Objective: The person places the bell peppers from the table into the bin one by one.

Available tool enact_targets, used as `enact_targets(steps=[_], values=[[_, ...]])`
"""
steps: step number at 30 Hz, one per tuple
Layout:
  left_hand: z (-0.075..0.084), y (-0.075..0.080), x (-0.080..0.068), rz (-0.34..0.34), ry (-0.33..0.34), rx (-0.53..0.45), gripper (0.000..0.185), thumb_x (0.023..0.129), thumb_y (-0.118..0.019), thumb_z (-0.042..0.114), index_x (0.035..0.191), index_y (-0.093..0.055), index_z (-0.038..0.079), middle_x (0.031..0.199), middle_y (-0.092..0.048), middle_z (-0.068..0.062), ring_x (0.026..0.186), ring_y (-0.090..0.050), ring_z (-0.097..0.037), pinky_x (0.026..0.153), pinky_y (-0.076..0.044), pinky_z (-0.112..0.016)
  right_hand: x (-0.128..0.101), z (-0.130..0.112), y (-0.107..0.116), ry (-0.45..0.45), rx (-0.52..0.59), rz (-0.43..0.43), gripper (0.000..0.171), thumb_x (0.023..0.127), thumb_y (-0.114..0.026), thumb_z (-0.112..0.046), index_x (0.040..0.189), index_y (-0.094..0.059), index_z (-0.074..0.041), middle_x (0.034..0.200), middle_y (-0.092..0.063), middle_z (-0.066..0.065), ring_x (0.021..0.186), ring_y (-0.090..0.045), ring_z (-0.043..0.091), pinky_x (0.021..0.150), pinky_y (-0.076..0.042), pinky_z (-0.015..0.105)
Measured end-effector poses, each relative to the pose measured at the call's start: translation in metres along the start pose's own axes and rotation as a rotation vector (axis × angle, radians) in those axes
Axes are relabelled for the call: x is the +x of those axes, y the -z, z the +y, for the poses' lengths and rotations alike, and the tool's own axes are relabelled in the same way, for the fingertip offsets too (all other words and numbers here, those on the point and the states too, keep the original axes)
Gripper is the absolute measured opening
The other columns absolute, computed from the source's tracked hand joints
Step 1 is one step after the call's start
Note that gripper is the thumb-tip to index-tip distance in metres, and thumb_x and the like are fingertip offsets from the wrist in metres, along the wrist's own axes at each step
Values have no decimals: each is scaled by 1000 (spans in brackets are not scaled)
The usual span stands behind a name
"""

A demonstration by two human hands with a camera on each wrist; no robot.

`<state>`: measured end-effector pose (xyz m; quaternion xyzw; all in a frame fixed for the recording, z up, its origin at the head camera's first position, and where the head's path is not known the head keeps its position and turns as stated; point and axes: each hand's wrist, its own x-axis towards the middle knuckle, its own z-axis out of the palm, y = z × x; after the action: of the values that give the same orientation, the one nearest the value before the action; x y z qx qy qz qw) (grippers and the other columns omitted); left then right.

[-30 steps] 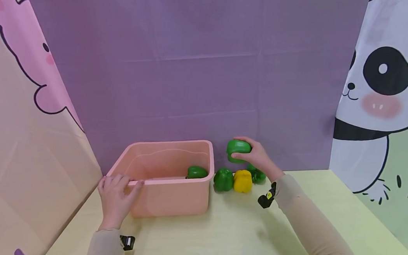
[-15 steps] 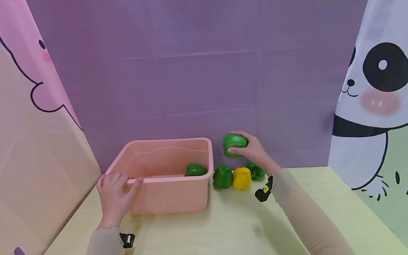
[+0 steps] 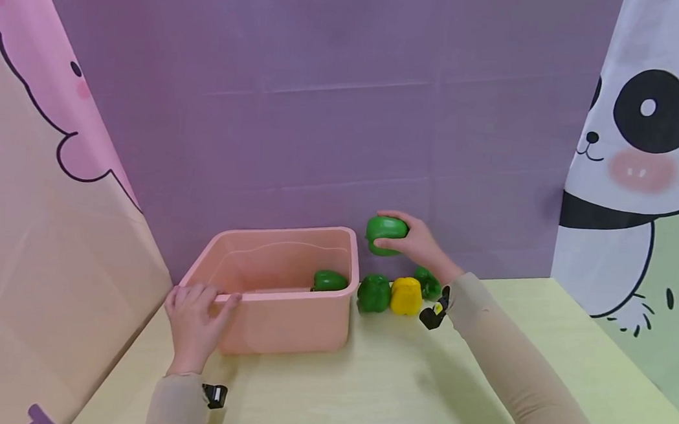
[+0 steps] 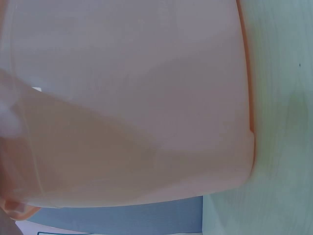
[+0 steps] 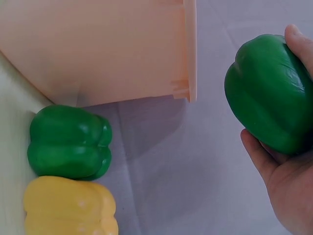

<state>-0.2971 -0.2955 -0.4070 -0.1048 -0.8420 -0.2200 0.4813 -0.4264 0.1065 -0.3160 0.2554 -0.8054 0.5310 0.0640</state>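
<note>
Carrying a green pepper (image 3: 386,235) in the right grip (image 3: 416,244), clasped round it, just right of the bin (image 3: 285,329) rim. Left grip (image 3: 195,320) pinching the near rim. One pepper (image 3: 329,281) already lying inside; three peppers (image 3: 405,296) waiting on the surface (image 3: 399,384). Compared with a second ago, drifting higher and nearer the bin.

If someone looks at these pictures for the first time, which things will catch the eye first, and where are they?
First comes the green pepper held in the air by the right hand, just past the far right corner of the pink tub. The left hand grips the tub's near left rim, and one green pepper in the tub lies inside. Beside the tub on the table stands a yellow pepper between two green ones.
</note>
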Motion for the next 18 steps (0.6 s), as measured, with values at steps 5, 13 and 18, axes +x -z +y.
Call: enact_targets(steps=[5, 13, 18], values=[[1, 0, 1, -4, 2, 4, 40, 88, -63, 45, 85, -65, 6, 83, -60, -12, 87, -46, -35, 104, -15, -60, 3, -6, -3, 5, -18, 0, 67, 78, -81, -34, 137, -54, -21, 131, -53, 10, 102, -56, 30, 83, -50, 43], [-1, -1, 0, -11, 4, 14, 38, 87, -65, 44, 85, -65, 6, 84, -60, -12, 88, -46, -35, 104, -14, -61, 7, -14, -5, 5, -13, -8, 65, 79, -81, -30, 138, -54, -21, 131, -54, 12, 102, -56, 31, 85, -49, 44], [-1, -2, 0, -1, 3, 8, 35, 86, -65, 42, 84, -64, 7, 83, -60, -11, 88, -46, -35, 104, -14, -61, 11, -17, -5, 22, -10, -9, 66, 79, -81, -30, 138, -54, -19, 129, -55, 13, 101, -57, 31, 83, -50, 44]])
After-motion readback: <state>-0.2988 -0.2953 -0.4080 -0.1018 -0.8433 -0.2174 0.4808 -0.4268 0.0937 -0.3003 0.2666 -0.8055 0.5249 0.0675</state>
